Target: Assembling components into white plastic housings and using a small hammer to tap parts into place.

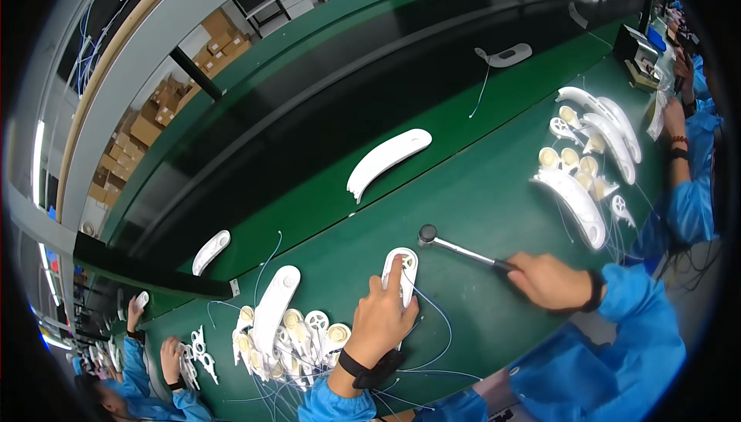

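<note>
My left hand (382,314) holds a white curved plastic part (411,275) against the green bench, its index finger stretched over a small spoked wheel at the part's far end. A thin cable trails from it. Closed around the dark handle of a small hammer (465,251) is my right hand (546,279). The hammer's round black head hovers just right of the white part, apart from it. To the left of my left hand lies a heap of white parts with cream discs and thin cables (297,341), and a long white curved shell (276,306) rests on it.
Beyond the bench runs a dark green conveyor belt (309,190) carrying a white shell (390,161) and other pieces. More white shells and disc parts (571,198) lie at the right. Co-workers' hands and blue sleeves show at the far left (170,360) and right (675,121).
</note>
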`<state>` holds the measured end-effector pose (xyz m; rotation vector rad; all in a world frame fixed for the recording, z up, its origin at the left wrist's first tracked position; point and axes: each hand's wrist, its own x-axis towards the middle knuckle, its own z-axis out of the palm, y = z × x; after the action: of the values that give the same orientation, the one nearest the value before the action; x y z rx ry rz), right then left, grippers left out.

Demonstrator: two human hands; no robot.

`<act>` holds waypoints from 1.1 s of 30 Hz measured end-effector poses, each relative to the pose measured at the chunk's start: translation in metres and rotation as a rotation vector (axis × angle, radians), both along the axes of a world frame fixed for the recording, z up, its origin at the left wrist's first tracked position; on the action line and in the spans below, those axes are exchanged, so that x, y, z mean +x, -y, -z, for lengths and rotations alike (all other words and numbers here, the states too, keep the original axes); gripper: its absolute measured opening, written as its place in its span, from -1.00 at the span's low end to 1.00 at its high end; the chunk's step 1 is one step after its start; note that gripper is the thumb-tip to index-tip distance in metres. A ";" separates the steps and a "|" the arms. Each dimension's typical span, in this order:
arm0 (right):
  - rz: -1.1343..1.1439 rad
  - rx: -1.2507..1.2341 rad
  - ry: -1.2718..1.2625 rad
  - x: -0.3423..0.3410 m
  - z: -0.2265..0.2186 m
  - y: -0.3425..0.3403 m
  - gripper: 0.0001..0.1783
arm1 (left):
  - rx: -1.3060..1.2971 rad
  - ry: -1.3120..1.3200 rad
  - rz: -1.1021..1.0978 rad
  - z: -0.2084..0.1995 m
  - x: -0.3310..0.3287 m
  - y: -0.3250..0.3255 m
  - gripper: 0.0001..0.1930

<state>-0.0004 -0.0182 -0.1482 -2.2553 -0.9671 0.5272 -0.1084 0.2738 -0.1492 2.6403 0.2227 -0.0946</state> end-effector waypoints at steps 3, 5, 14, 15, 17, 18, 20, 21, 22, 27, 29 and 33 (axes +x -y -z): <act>0.034 0.005 0.273 0.016 -0.008 0.003 -0.72 | 0.002 -0.029 0.014 -0.002 0.002 -0.005 -0.16; 0.052 -0.079 0.403 0.027 -0.012 0.007 -0.67 | 0.043 -0.053 0.058 -0.004 0.003 -0.014 -0.10; -0.169 -0.005 0.703 0.082 -0.031 -0.021 -0.65 | 0.477 0.170 0.030 -0.051 0.117 -0.127 0.03; -0.175 0.006 0.700 0.093 -0.031 -0.032 -0.66 | 0.673 0.174 -0.040 -0.054 0.125 -0.135 0.02; -0.174 0.030 0.689 0.120 -0.027 -0.056 -0.69 | 0.808 0.301 -0.089 -0.058 0.125 -0.141 -0.07; -0.163 0.034 0.682 0.135 -0.022 -0.068 -0.71 | 0.748 0.391 -0.093 -0.059 0.123 -0.140 -0.15; -0.132 0.037 0.686 0.159 -0.021 -0.094 -0.74 | 0.452 0.494 -0.112 -0.064 0.110 -0.132 -0.31; -0.130 0.061 0.742 0.175 -0.011 -0.112 -0.72 | 0.319 0.510 -0.158 -0.068 0.096 -0.119 -0.41; -0.121 0.080 0.805 0.187 -0.007 -0.125 -0.68 | 0.198 0.579 -0.135 -0.063 0.083 -0.114 -0.43; -0.058 -0.026 0.939 0.243 0.022 -0.169 -0.56 | -0.577 0.453 -0.155 -0.049 0.006 -0.043 -0.52; -0.091 0.007 0.868 0.251 0.029 -0.178 -0.63 | -0.762 0.407 -0.190 -0.040 -0.026 -0.020 -0.50; -0.316 0.404 0.673 0.186 -0.020 -0.198 -0.63 | -1.301 0.463 -0.334 -0.007 -0.064 -0.019 -0.44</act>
<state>0.1853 0.1802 -0.1280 -1.9291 -1.6064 -0.3213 -0.1726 0.2926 -0.1426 1.2572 0.2971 0.3617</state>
